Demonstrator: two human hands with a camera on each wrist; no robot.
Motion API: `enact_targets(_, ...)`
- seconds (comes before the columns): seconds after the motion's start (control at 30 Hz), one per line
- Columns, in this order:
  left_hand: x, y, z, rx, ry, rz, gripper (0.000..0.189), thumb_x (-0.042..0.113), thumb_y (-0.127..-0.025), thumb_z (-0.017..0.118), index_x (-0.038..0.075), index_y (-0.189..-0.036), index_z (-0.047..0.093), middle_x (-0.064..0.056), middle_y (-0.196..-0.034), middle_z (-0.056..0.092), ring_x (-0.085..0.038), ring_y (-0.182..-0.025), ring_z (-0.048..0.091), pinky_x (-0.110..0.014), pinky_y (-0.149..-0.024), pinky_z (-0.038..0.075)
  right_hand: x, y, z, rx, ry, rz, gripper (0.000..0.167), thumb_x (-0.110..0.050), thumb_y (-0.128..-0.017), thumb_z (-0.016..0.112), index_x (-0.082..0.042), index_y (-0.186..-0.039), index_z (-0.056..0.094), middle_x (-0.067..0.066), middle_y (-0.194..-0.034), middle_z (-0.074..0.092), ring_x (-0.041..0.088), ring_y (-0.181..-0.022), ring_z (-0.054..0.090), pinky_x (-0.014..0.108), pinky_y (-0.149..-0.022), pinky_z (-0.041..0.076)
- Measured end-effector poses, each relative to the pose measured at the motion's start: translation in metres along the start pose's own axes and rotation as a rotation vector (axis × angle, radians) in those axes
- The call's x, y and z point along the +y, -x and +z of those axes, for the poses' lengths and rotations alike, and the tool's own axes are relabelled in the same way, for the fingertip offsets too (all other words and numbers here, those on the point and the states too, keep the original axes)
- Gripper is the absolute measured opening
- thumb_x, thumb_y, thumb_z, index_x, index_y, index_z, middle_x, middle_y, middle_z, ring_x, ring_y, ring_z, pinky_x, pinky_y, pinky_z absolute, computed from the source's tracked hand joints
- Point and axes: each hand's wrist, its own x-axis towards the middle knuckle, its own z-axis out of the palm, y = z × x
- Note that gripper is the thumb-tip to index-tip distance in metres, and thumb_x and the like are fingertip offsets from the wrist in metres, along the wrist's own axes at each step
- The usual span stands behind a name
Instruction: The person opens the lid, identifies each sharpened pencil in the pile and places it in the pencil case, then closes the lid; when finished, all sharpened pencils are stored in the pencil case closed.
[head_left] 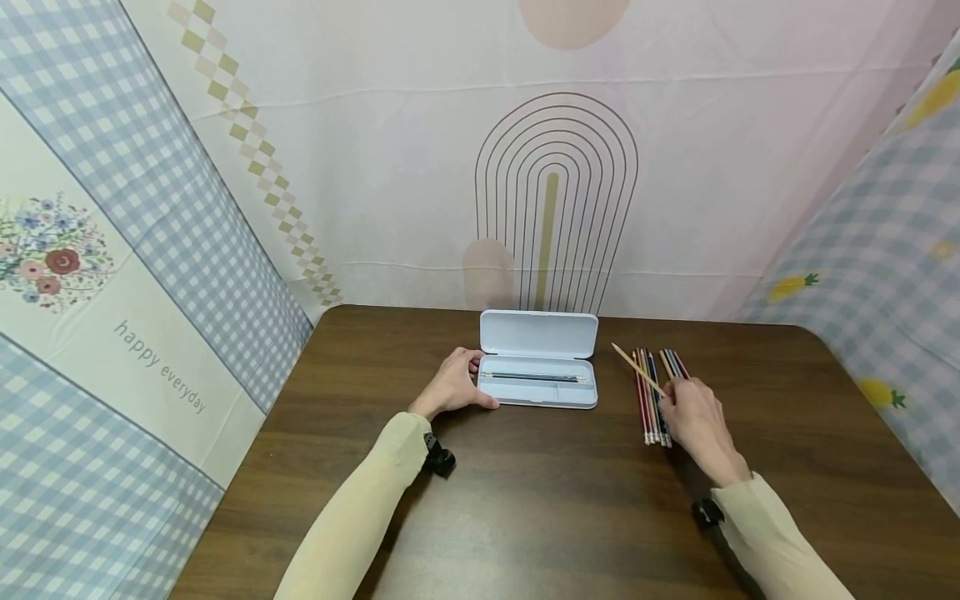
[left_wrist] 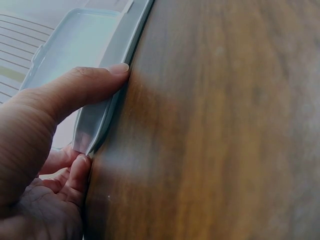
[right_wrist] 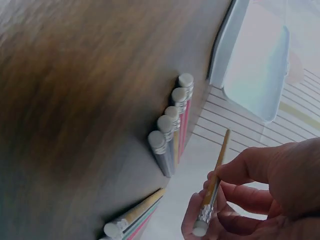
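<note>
Right hand [head_left: 697, 415] pinches one natural-wood pencil [head_left: 637, 368] between thumb and fingers, close to the eraser end; the pointed end sticks out slantwise to the far left, over the loose pencil row [head_left: 648, 408] on the counter [head_left: 525, 500], right of the pencil case [head_left: 517, 390]. Right wrist view: white eraser and metal band sit by the curled fingers. Left hand [head_left: 457, 382] holds the case's left end, thumb on the front wall, other fingers round the side. Case lies open, lid [head_left: 538, 333] tipped back; dark pencils [head_left: 532, 377] lie lengthwise inside. A smaller pencil group [head_left: 669, 360] lies just beyond the right hand's fingers. Handling, my judgement: pencil light, stiff, smooth, likely to roll or pivot in a pinch so near one end; mid-shaft grip would balance better, and the point could snap if knocked. Case looks thin-walled, light, stiff, easily pushed along the smooth counter; best steadied low on its end walls, as the left hand does, off the lid. Material of case: can't tell.
</note>
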Motion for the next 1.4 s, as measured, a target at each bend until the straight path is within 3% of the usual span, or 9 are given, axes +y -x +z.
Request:
enact_targets(0.33,0.000,-0.001,0.000,0.003,-0.001,0.000,0.091,0.028,-0.069,0.103,0.002,-0.146,0.061,-0.011,-0.130,0.059,-0.023,-0.117,0.057,-0.037,-0.105,0.051,-0.014,-0.002,0.007,0.090,0.001,-0.222,0.010,0.000,-0.100,0.065,0.006,-0.104,0.073,0.021,-0.095,0.068,0.030,-0.082,0.058,0.040,-0.070,0.047)
enact_targets(0.57,0.000,0.000,0.000,0.000,-0.005,-0.006,0.091,0.028,-0.070,0.103,0.002,-0.146,0.060,-0.011,-0.130,0.059,-0.022,-0.117,0.057,-0.037,-0.105,0.051,-0.026,-0.009,0.018,0.121,0.014,-0.368,0.007,0.005,-0.098,0.067,0.006,-0.102,0.074,0.021,-0.098,0.070,0.037,-0.092,0.063,0.052,-0.082,0.052)
enact_targets(0.9,-0.001,-0.001,0.000,-0.004,-0.004,-0.007,0.091,0.027,-0.071,0.103,0.002,-0.147,0.060,-0.012,-0.130,0.058,-0.024,-0.117,0.056,-0.038,-0.105,0.051,-0.045,-0.027,0.033,0.061,0.053,-0.463,0.011,0.003,-0.103,0.066,0.006,-0.109,0.074,0.019,-0.103,0.069,0.035,-0.098,0.061,0.053,-0.088,0.054)
enact_targets(1.1,0.000,-0.001,0.000,0.002,-0.004,-0.014,0.091,0.027,-0.071,0.103,0.003,-0.148,0.060,-0.011,-0.130,0.058,-0.023,-0.117,0.056,-0.038,-0.106,0.051,-0.056,-0.042,0.047,0.082,0.042,-0.587,0.009,0.005,-0.100,0.067,0.005,-0.104,0.075,0.019,-0.102,0.072,0.039,-0.099,0.064,0.056,-0.090,0.056)
enact_targets(1.17,0.001,-0.001,0.000,0.003,-0.003,-0.017,0.091,0.028,-0.071,0.103,0.003,-0.148,0.060,-0.011,-0.130,0.058,-0.023,-0.117,0.056,-0.039,-0.106,0.051,-0.049,-0.055,0.060,0.088,0.010,-0.635,0.011,0.001,-0.104,0.066,0.002,-0.106,0.076,0.017,-0.104,0.073,0.035,-0.101,0.065,0.053,-0.091,0.058)
enact_targets(1.33,0.001,-0.001,-0.001,-0.001,-0.007,-0.015,0.092,0.028,-0.070,0.103,0.003,-0.148,0.060,-0.011,-0.131,0.059,-0.023,-0.117,0.056,-0.038,-0.106,0.051,-0.056,-0.064,0.072,0.071,0.014,-0.657,0.011,0.002,-0.103,0.066,0.003,-0.105,0.077,0.017,-0.104,0.074,0.036,-0.103,0.067,0.053,-0.093,0.059)
enact_targets(1.4,0.001,-0.001,0.000,-0.002,-0.009,-0.014,0.092,0.028,-0.070,0.103,0.004,-0.149,0.060,-0.011,-0.131,0.059,-0.022,-0.117,0.056,-0.037,-0.106,0.051,-0.071,-0.058,0.068,0.054,0.051,-0.633,0.009,0.007,-0.099,0.069,0.005,-0.102,0.077,0.019,-0.101,0.074,0.039,-0.101,0.067,0.056,-0.093,0.059)
